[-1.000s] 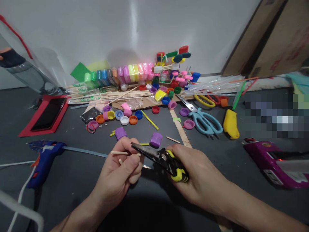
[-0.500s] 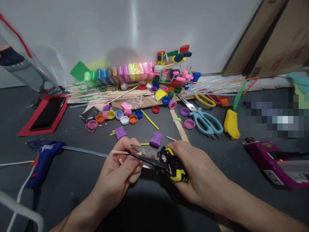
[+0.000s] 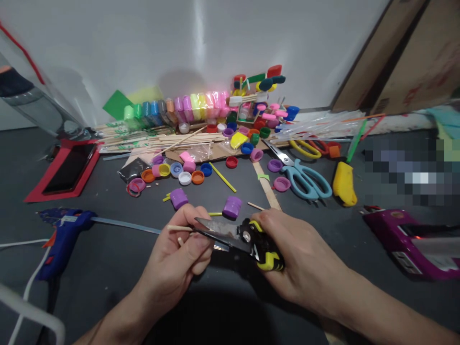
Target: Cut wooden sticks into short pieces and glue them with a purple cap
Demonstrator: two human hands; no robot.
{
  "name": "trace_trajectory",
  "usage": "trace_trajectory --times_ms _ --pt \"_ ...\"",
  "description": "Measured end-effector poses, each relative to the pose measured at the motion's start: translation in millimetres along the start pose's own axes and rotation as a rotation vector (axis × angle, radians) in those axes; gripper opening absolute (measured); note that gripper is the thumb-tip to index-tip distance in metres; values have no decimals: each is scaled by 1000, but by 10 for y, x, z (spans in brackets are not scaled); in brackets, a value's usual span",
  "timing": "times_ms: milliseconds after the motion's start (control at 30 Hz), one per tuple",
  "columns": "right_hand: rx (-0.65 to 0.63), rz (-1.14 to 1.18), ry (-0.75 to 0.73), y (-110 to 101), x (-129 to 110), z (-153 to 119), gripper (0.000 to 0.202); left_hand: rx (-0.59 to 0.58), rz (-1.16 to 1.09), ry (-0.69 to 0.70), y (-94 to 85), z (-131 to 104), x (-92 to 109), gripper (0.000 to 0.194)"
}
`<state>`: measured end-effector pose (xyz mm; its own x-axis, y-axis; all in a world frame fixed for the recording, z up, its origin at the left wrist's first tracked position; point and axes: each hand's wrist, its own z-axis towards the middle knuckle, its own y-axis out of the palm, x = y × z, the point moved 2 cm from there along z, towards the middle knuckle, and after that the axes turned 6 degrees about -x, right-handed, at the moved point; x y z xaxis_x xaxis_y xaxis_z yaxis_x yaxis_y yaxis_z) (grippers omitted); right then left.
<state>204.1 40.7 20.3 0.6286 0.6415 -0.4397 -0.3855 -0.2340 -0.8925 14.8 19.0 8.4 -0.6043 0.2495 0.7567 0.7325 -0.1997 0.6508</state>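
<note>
The left hand's fingers cover most of the wooden sticks, so their number and full length cannot be told. The tips of the cutters overlap those fingers, hiding whether the blades touch wood; their handles are partly lost inside the right hand. A flat strip runs under that hand, its middle covered. The label on the blue glue gun is too small to read. By the surface's far left corner, the bottle is cut off by the picture's edge, as is the purple device along the surface's right edge. Beyond it, a blocky patch conceals whatever lies there. Print on the cardboard is blurred.
</note>
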Motion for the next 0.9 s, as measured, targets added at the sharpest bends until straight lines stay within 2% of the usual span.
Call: trace_trajectory --times_ms 267,400,600,733,900 --pt "82 -43 -9 5 11 -2 11 -12 -26 21 -6 -6 -10 10" --pt "92 44 62 -10 52 38 19 15 6 62 -28 5 -10 10" --pt "65 116 108 -19 40 59 23 81 -4 -29 -49 12 -12 17" --pt "56 110 102 -6 43 58 22 61 -41 -83 -27 -11 20 14" --pt "40 17 58 27 60 41 24 9 -26 -82 -52 -14 52 14"
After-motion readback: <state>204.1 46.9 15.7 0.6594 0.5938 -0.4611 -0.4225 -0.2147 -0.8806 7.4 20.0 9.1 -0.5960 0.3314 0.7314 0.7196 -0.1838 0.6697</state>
